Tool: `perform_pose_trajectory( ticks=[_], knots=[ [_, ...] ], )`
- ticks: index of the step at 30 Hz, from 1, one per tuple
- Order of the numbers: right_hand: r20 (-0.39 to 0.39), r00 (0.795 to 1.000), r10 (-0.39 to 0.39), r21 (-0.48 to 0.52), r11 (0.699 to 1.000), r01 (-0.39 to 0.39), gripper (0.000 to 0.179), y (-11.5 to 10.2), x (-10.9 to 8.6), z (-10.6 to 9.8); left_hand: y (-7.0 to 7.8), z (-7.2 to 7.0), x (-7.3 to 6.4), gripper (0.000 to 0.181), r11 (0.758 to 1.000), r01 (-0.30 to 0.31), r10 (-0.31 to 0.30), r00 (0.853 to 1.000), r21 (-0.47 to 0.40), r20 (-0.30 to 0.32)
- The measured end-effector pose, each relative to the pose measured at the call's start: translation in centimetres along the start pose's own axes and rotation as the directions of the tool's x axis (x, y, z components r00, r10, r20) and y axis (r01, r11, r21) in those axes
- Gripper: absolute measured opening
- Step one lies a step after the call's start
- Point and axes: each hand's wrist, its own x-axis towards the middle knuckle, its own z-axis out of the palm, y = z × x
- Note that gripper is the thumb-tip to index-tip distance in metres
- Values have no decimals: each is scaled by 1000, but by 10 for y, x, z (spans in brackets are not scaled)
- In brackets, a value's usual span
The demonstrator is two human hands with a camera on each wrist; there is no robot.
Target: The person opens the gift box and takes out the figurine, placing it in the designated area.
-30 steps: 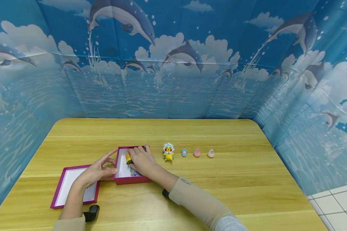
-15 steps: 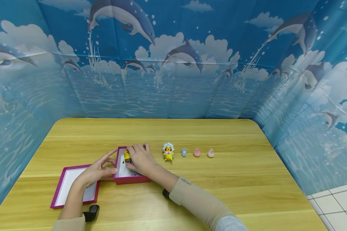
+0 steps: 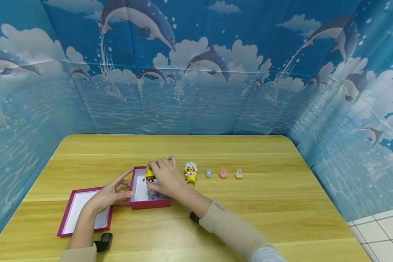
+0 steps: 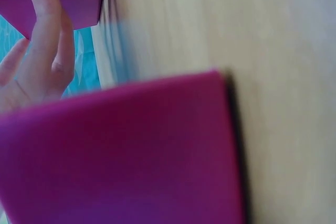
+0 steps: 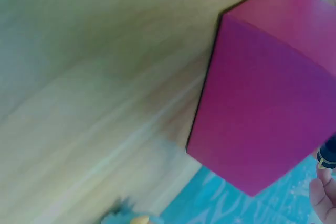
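In the head view my right hand (image 3: 168, 179) pinches a small yellow-and-brown toy figure (image 3: 149, 174), raised over the open magenta box (image 3: 150, 205). In the right wrist view, fingertips (image 5: 321, 195) show beside the dark lower end of the toy figure (image 5: 327, 151); the box's outer wall (image 5: 262, 103) hides most of that hand. My left hand (image 3: 107, 196) rests its fingers and thumb against the box's left wall, thumb near the front corner. Extended fingers (image 4: 46, 30) lie on that wall in the left wrist view. Small colourful figures (image 3: 153, 195) lie inside the box, partly covered by the right hand.
The box's lid (image 3: 76, 202) lies inside up at left, under the left forearm. Right of the box stand a yellow figure in a white hood (image 3: 190, 173), a small blue figure (image 3: 208, 173), a pink duck (image 3: 223, 173) and a white duck (image 3: 238, 173). A dolphin-print curtain (image 3: 190, 102) hangs behind.
My right hand has shifted up and to the right with the yellow-and-brown figure, uncovering more of the figures inside the box. The left hand, box and lid stay put.
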Motion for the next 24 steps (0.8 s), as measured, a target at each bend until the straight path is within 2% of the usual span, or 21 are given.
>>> perform_pose_trajectory(
  ticks=[11,18,24],
  knots=[
    [-92,996,-7,7,1000,7,53,21,-24,-8,3,1,-1,81,1000,-13,13,1000,10,-3],
    [-95,995,8,7,1000,-8,52,31,-45,-8,3,0,-1,81,1000,-19,19,1000,5,3],
    [-65,998,16,5,1000,-15,50,39,-60,-8,3,0,-1,81,1000,-16,16,1000,12,2]
  ],
)
